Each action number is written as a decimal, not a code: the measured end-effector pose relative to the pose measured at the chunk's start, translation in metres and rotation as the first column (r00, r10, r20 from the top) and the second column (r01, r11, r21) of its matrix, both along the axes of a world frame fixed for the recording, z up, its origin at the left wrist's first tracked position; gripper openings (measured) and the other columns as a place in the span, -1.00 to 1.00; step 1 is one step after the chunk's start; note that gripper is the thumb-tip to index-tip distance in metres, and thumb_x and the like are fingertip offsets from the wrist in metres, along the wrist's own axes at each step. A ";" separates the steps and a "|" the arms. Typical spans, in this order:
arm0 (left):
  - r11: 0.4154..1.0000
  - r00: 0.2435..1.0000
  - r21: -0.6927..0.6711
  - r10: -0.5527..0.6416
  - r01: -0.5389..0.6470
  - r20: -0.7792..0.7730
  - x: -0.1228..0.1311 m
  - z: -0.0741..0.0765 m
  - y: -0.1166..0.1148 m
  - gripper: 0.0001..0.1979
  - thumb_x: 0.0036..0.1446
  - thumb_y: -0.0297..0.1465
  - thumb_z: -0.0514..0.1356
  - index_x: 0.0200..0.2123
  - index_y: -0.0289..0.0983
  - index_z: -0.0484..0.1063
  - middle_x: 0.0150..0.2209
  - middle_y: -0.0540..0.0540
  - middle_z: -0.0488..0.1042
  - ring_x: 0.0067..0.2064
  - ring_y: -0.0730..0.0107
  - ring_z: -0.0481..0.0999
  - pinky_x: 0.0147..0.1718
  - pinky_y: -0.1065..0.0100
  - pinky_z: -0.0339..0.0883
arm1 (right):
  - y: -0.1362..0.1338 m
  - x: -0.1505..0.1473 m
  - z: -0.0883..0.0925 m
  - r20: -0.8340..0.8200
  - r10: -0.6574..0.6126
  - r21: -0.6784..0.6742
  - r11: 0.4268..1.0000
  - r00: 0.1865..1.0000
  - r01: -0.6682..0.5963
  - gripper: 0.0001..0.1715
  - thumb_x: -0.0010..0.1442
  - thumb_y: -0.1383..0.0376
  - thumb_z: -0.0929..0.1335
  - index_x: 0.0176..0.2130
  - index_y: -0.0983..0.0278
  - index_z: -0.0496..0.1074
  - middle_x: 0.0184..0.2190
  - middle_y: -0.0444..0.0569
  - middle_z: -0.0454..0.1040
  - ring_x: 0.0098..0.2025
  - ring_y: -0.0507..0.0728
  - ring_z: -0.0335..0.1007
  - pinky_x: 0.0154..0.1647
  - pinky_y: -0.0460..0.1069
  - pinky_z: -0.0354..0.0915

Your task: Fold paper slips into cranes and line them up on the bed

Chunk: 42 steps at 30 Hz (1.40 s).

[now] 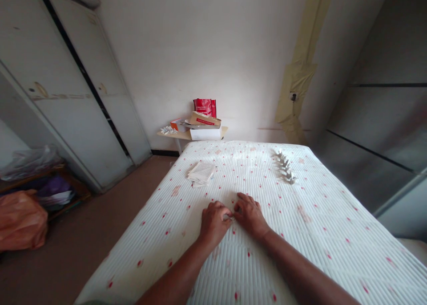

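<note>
My left hand (214,221) and my right hand (250,215) meet at the middle of the bed, fingertips pinched close together. Between them shows a small pale piece of paper (228,217), largely covered by the fingers. Beyond my left hand lies a stack of printed paper sheets (202,174), slightly fanned. Several small folded paper figures (285,167), pointed like birds, stand in a row on the far right part of the bed.
The bed's ribbed white cover (160,256) has red dots. Behind its far edge, a small table (182,136) carries a white box (205,133), a red bag (204,107) and a pile of white pieces (168,130). Wardrobes flank both sides; an orange bag (22,220) sits at left.
</note>
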<state>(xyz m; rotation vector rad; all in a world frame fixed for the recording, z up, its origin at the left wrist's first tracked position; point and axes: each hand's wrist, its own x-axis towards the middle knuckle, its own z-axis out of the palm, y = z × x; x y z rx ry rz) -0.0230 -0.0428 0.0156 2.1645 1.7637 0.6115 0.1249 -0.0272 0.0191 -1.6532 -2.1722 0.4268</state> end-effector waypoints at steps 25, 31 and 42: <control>0.986 0.985 0.127 -0.090 0.109 -0.146 0.000 -0.001 -0.016 -0.74 0.07 -0.45 0.10 -0.18 -0.08 0.45 -0.24 -0.03 0.39 -0.12 0.31 0.30 -0.18 0.27 0.12 | -0.020 0.024 0.000 0.182 0.258 0.173 0.941 0.949 -0.289 -0.66 0.20 0.37 0.21 -0.07 0.15 0.43 0.14 0.00 0.24 0.17 0.19 0.06 0.10 0.15 0.01; 0.974 0.951 0.141 -0.133 0.178 -0.280 -0.001 0.006 -0.033 -0.61 0.12 -0.28 0.07 0.04 -0.12 0.28 -0.02 -0.13 0.34 0.00 0.15 0.23 -0.07 0.10 0.07 | -0.027 0.032 0.000 0.204 0.244 0.178 0.943 0.948 -0.281 -0.62 0.23 0.29 0.21 0.02 0.13 0.37 0.12 0.03 0.27 0.15 0.22 0.10 0.13 0.17 0.01; 0.946 0.894 0.014 -0.300 0.323 -0.334 -0.014 -0.004 -0.029 -0.48 0.20 -0.13 -0.14 0.20 -0.14 0.04 0.26 -0.02 0.04 0.29 0.15 -0.14 0.20 -0.09 -0.33 | -0.029 0.057 -0.010 0.307 0.264 0.176 0.928 0.914 -0.327 -0.55 0.27 0.16 0.15 0.12 0.12 0.25 0.19 0.02 0.15 0.20 0.27 0.04 0.14 0.25 -0.02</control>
